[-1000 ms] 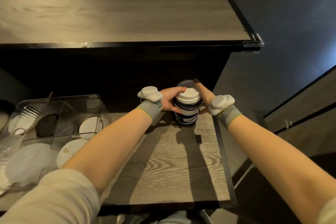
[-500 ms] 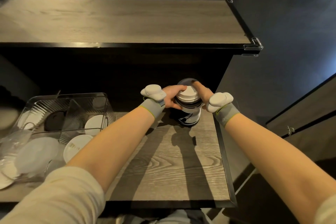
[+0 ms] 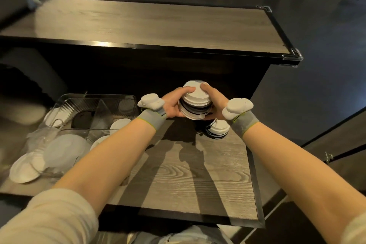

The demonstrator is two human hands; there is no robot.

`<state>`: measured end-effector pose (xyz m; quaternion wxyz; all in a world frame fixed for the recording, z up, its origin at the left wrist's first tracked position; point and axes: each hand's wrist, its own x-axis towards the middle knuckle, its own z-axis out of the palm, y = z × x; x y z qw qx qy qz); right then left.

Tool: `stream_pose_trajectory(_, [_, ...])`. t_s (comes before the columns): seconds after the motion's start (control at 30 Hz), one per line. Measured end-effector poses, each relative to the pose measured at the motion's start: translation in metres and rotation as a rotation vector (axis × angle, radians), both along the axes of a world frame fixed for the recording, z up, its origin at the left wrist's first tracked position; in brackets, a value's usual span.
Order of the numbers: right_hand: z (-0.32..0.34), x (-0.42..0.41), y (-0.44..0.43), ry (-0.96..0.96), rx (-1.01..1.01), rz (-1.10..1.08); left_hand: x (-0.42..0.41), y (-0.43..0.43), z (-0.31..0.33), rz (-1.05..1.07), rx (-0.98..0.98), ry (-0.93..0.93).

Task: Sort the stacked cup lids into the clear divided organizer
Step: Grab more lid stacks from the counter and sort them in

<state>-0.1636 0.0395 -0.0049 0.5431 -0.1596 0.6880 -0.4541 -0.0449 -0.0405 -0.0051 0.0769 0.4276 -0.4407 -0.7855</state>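
A stack of white and black cup lids [image 3: 195, 103] is lifted off the shelf, gripped between both hands. My left hand [image 3: 174, 103] curls round its left side and my right hand [image 3: 213, 101] round its right side, thumbs on the top lid. A shorter stack of lids [image 3: 217, 130] stays on the wooden shelf below my right wrist. The clear divided organizer [image 3: 93, 113] sits at the left, with white lids and one dark lid in its compartments.
Loose white lids [image 3: 25, 170] and clear plastic lie left of the organizer. The wooden shelf [image 3: 188, 180] has a black edge at front and right. A higher counter [image 3: 150, 24] runs across behind, and pale bins stand on the floor beyond it.
Both hands have raised the upper part of the lid stack off the lower part, which stays on the shelf. The view has tilted up a little.
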Motion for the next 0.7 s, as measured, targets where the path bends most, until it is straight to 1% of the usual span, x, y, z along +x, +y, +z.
stream_pose_trajectory(0.1, [0.004,0.021,-0.008,0.100,-0.010,0.102,0.025,-0.006,-0.004,0.068,0.008,-0.009])
stream_pose_trajectory(0.2, [0.006,0.049,-0.015,0.069,-0.064,0.182,0.056,-0.014,-0.005,0.114,0.043,0.025])
stream_pose_trajectory(0.3, [0.005,0.083,-0.027,0.028,-0.052,0.179,0.093,-0.024,-0.003,0.140,0.044,0.050])
stream_pose_trajectory(0.37, [0.005,0.098,-0.033,0.036,-0.054,0.172,0.109,-0.028,-0.001,0.145,0.047,0.053])
stream_pose_trajectory(0.47, [0.009,0.134,-0.051,0.080,-0.091,0.192,0.146,-0.038,0.001,0.181,0.053,0.103])
stream_pose_trajectory(0.5, [0.009,0.145,-0.059,0.142,-0.125,0.194,0.158,-0.042,0.003,0.192,0.036,0.107])
stream_pose_trajectory(0.53, [0.008,0.148,-0.062,0.261,-0.173,0.207,0.163,-0.043,0.003,0.198,0.035,0.112])
stream_pose_trajectory(0.6, [0.011,0.169,-0.071,0.585,-0.339,0.272,0.185,-0.049,0.007,0.222,0.046,0.150])
stream_pose_trajectory(0.63, [0.014,0.181,-0.076,0.686,-0.438,0.320,0.198,-0.055,0.010,0.237,0.052,0.168])
stream_pose_trajectory(0.67, [0.018,0.195,-0.082,0.741,-0.507,0.398,0.213,-0.063,0.010,0.253,0.050,0.182])
stream_pose_trajectory(0.7, [0.021,0.199,-0.083,0.773,-0.528,0.492,0.218,-0.066,0.011,0.261,0.046,0.192])
